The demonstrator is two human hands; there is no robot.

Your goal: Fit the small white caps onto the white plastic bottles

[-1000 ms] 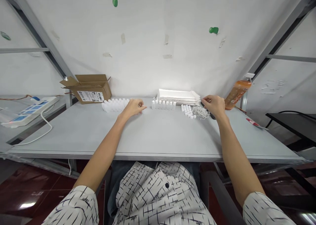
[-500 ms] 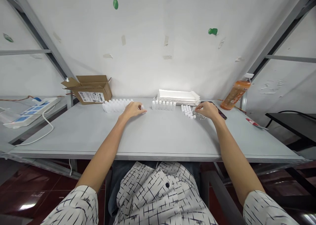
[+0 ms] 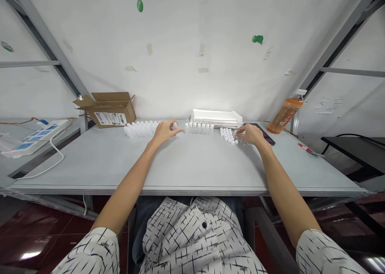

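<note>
My left hand [image 3: 165, 131] is curled around a small white bottle [image 3: 174, 125], partly hidden by the fingers. It is between a cluster of translucent white bottles [image 3: 140, 129] on the left and a short row of upright white capped bottles [image 3: 199, 128] in the middle. My right hand [image 3: 251, 133] pinches at a small pile of thin, pale, string-like pieces [image 3: 245, 142] on the table. What lies between its fingertips is too small to make out. Several small white caps [image 3: 227, 134] are grouped just left of the right hand.
White flat trays or sheets [image 3: 215, 117] are stacked behind the row. An open cardboard box [image 3: 111, 111] stands at back left, an orange drink bottle [image 3: 287, 113] at back right. A phone [image 3: 264, 133] lies beside my right hand. A power strip [image 3: 36, 140] is far left.
My left hand has moved slightly right and away from me, toward the row of capped bottles, its thumb reaching further out. My right hand stays at the thin pieces.
</note>
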